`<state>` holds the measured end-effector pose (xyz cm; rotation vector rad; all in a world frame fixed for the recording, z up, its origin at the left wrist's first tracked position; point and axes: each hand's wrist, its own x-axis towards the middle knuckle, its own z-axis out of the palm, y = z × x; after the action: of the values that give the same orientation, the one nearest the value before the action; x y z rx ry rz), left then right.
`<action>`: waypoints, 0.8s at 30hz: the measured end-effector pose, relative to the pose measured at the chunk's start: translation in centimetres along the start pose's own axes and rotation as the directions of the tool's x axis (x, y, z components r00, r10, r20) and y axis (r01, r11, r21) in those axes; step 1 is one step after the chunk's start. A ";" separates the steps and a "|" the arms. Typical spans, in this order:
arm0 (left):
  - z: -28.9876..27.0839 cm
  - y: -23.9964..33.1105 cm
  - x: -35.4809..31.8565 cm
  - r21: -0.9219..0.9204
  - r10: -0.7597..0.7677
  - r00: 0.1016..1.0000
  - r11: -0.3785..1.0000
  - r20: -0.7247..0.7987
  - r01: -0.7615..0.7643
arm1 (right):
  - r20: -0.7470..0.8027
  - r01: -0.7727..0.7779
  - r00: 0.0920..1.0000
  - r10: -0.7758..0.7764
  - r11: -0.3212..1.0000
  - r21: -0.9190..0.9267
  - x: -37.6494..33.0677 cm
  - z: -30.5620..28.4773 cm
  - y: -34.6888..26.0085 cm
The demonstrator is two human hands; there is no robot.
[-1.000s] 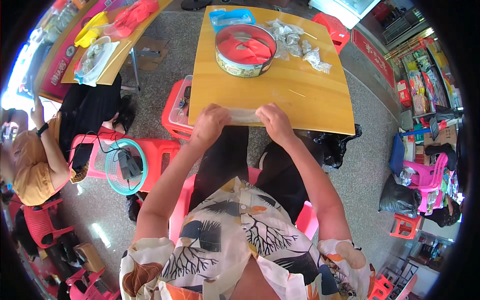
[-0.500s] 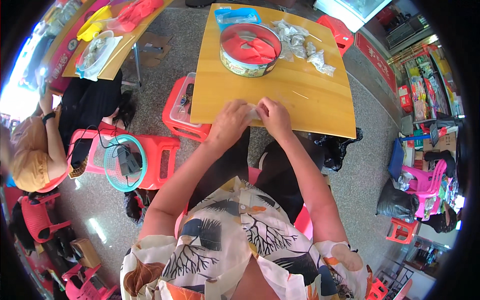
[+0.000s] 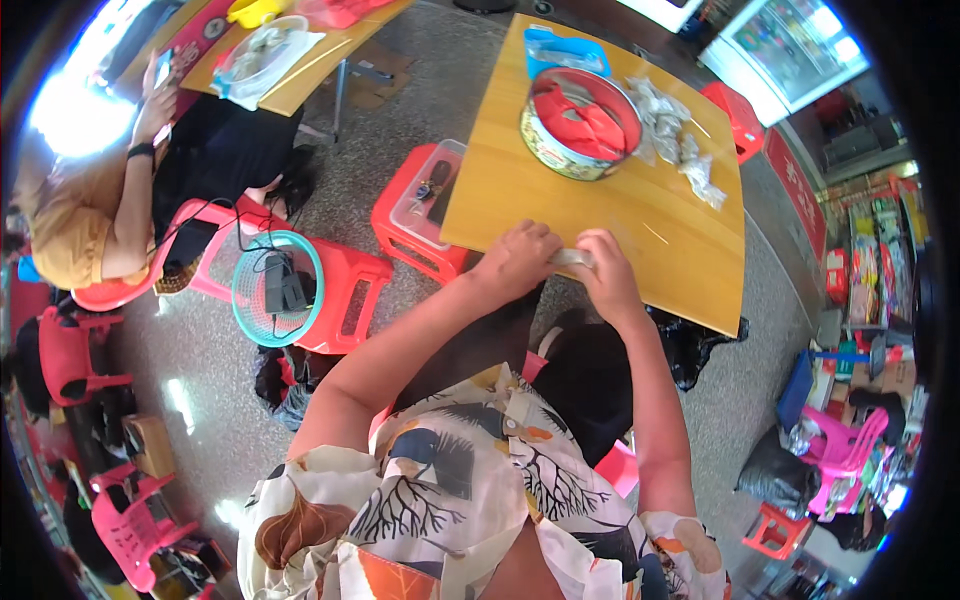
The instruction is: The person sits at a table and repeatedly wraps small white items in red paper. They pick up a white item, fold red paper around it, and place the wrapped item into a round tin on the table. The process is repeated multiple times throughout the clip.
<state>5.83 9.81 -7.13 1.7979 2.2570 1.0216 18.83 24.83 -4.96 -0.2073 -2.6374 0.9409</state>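
At the near edge of the wooden table, my two hands meet over a small whitish roll, its material too small to make out. My left hand is closed, with its fingertips at the roll's left end. On the other end, the fingers of my right hand are curled and pinching. Beyond them stands a round patterned tin holding red sheet-like material. Crumpled translucent white pieces lie to the tin's right. A thin stick rests on the tabletop right of my hands.
A blue basket sits behind the tin. Left of the table, a clear tray tops a red stool. Further left are a turquoise basket with a dark device and a seated person holding a phone. A black bag hangs low right.
My view has swung, so the table and hands sit further right and lower. The whitish piece shows as a compact roll between my hands, which are slightly further apart.
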 end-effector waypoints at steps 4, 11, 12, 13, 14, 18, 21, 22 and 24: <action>-0.7 2.0 -0.8 -0.364 -0.120 0.992 0.924 0.027 0.121 | 0.020 -0.227 0.938 0.347 0.567 0.792 -1.3 0.2 -1.3; -5.1 3.1 -2.8 -0.653 -0.124 0.851 0.588 0.511 0.478 | 0.067 -0.142 0.850 0.522 0.105 0.984 -3.5 1.8 -1.4; -6.7 2.1 -3.7 -0.692 -0.084 0.800 0.454 0.594 0.561 | 0.057 -0.112 0.842 0.536 0.070 0.991 -3.9 1.5 -0.8; -7.5 0.5 -4.9 -0.747 -0.136 0.822 0.356 0.552 0.561 | 0.033 -0.072 0.833 0.553 0.048 0.996 -4.2 0.7 -0.3; -8.3 -1.2 -6.0 -0.797 -0.185 0.837 0.257 0.515 0.547 | 0.030 -0.063 0.838 0.545 0.042 0.997 -4.4 -0.2 0.3; -11.9 -10.4 -6.2 -0.579 -0.538 0.843 0.695 -0.025 0.426 | 0.155 -0.143 0.806 0.572 -0.067 0.987 -5.6 -1.1 1.8; -13.5 -12.3 -1.2 -0.198 -0.369 0.911 0.922 -0.186 0.333 | 0.229 -0.169 0.821 0.524 -0.161 0.972 -5.7 -0.2 2.3; -14.0 -11.8 1.4 -0.110 -0.298 0.935 0.953 -0.192 0.281 | 0.235 -0.169 0.820 0.522 -0.172 0.970 -5.6 0.0 2.0; -12.7 -10.2 6.8 -0.042 -0.158 0.971 0.987 -0.179 0.153 | 0.254 -0.174 0.811 0.526 -0.197 0.965 -5.4 0.5 1.8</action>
<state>-10.53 9.36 -0.45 1.5440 2.4281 1.2257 23.79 24.58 -7.82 -0.6428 -0.8417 2.5792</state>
